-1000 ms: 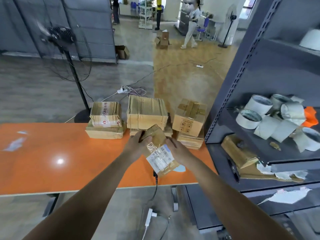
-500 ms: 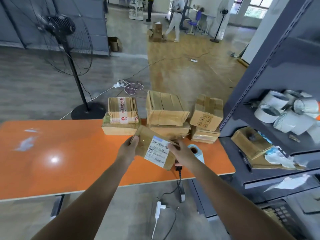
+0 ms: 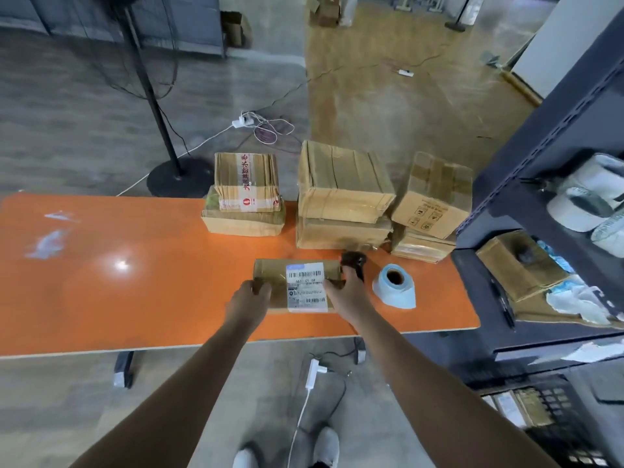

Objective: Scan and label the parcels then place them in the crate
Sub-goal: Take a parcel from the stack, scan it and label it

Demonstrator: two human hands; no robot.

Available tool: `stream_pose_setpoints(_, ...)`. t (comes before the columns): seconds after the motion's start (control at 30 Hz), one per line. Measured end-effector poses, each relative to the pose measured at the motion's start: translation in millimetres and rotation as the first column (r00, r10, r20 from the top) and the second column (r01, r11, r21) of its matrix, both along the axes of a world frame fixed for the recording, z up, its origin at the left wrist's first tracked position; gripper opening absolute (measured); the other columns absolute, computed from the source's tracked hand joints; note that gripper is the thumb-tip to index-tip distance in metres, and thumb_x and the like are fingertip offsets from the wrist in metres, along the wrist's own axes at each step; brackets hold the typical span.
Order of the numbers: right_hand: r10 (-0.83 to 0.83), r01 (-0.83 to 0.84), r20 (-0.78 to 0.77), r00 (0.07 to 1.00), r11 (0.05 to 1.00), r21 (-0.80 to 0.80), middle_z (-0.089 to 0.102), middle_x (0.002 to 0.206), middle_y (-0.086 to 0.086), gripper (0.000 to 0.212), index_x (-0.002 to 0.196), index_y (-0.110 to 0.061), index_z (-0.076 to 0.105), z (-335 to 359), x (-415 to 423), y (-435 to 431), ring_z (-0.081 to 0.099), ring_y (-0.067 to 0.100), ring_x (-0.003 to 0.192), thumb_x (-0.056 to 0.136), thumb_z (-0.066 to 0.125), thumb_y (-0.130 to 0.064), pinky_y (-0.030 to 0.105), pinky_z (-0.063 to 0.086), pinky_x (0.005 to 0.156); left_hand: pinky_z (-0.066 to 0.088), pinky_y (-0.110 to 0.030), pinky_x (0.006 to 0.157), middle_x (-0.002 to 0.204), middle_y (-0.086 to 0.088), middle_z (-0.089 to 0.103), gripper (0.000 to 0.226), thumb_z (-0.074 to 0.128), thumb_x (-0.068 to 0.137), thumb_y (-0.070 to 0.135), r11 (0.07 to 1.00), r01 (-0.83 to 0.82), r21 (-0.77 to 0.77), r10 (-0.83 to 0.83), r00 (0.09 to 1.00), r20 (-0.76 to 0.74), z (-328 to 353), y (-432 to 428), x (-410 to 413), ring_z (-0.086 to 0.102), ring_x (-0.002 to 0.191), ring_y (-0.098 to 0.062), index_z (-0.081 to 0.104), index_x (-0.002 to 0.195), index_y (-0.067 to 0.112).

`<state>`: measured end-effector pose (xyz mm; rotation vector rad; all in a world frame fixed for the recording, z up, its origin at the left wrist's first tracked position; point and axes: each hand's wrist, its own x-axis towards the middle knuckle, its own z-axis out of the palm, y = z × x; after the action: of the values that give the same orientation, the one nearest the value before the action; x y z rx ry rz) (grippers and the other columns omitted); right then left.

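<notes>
Left grip (image 3: 251, 295) is curled round the left end of a flat brown parcel (image 3: 270, 282). Right grip (image 3: 347, 292) is clamped on its right end, thumb at the edge of the white barcode label (image 3: 305, 287). The parcel lies flat, label up, on the orange desk (image 3: 135, 282), right of centre and near the front edge. A black handheld scanner (image 3: 353, 261) sits right at the right fingertips; cannot tell whether they touch it. A blue label roll (image 3: 395, 287) is just beside it, towards the desk's right end. Three stacks of taped cardboard parcels stand along the far edge: left stack (image 3: 244, 197), middle stack (image 3: 341, 197), right stack (image 3: 429, 207). None shows a white label on any visible face. A dark shelf unit (image 3: 540, 163) adjoins the desk's right end. A black lattice crate (image 3: 574, 437) sits on the floor at lower right; its contents are blurred, possibly labelled packets. Judgement: this parcel is labelled, its scan is unconfirmed, and it is not yet crated. The stacked parcels look unprocessed, so most of the work remains.
</notes>
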<state>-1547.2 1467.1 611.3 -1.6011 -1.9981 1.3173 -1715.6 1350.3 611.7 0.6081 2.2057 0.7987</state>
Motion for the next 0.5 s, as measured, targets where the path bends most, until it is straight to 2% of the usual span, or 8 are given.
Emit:
stream_pose_setpoints(0.07,0.053,-0.054,0.047,0.997,0.998,0.016,0.055,0.090,-0.020,0.046,0.137,-0.020,0.044,-9,1,5,0.056,-0.001,0.073,0.095,0.059,-0.033,0.023,0.053,0.065,0.045,-0.035,0.081,0.110,-0.010,0.062,0.055,0.060,0.083,0.046,1.000,0.012,0.005,-0.012,0.998,0.060,-8,1,6,0.058,0.101,-0.032,0.049,0.126,0.012)
stream_pose_setpoints(0.13,0.099,-0.099,0.066,0.993,0.995,-0.002,0.056,0.098,-0.022,0.054,0.144,-0.021,0.037,-16,2,11,0.058,0.000,0.077,0.096,0.058,-0.031,0.019,0.048,0.064,0.045,-0.034,0.081,0.114,-0.008,0.061,0.073,0.068,0.073,0.049,0.999,0.023,0.039,-0.027,0.995,0.097,-17,2,11,0.058,0.104,-0.032,0.045,0.132,0.013)
stream_pose_setpoints(0.23,0.176,-0.171,0.086,0.981,0.983,-0.060,0.063,0.125,-0.003,0.057,0.146,-0.022,0.034,-25,1,17,0.063,0.013,0.096,0.095,0.058,-0.025,0.028,0.053,0.080,0.044,-0.034,0.083,0.122,-0.011,0.058,0.070,0.077,0.077,0.031,0.997,0.013,0.072,-0.018,0.997,0.073,-30,5,16,0.055,0.106,-0.029,0.042,0.135,0.013)
stream_pose_setpoints(0.33,0.237,-0.230,0.147,0.960,0.971,-0.067,0.063,0.124,0.001,0.063,0.152,-0.025,0.026,-31,0,22,0.066,0.017,0.092,0.097,0.056,-0.024,0.033,0.056,0.077,0.042,-0.034,0.096,0.122,-0.007,0.053,0.070,0.076,0.078,0.028,0.998,0.016,0.064,-0.018,0.999,0.034,-35,6,17,0.046,0.119,-0.027,0.040,0.138,0.018)
stream_pose_setpoints(0.4,0.253,-0.247,0.157,0.955,0.967,-0.055,0.063,0.124,0.002,0.063,0.154,-0.024,0.024,-33,1,25,0.066,0.018,0.094,0.098,0.054,-0.023,0.033,0.057,0.077,0.040,-0.033,0.096,0.116,-0.004,0.050,0.067,0.075,0.078,0.026,0.996,0.011,0.084,-0.013,1.000,0.022,-35,7,18,0.045,0.121,-0.025,0.042,0.137,0.022)
stream_pose_setpoints(0.5,0.216,-0.242,0.190,0.958,0.962,0.128,0.055,0.131,0.006,0.052,0.147,-0.016,0.038,-31,4,30,0.060,0.018,0.105,0.097,0.053,-0.015,0.029,0.051,0.084,0.038,-0.030,0.098,0.119,-0.003,0.045,0.072,0.074,0.078,0.031,0.998,-0.006,0.056,0.006,1.000,-0.007,-33,9,22,0.043,0.123,-0.025,0.039,0.140,0.025)
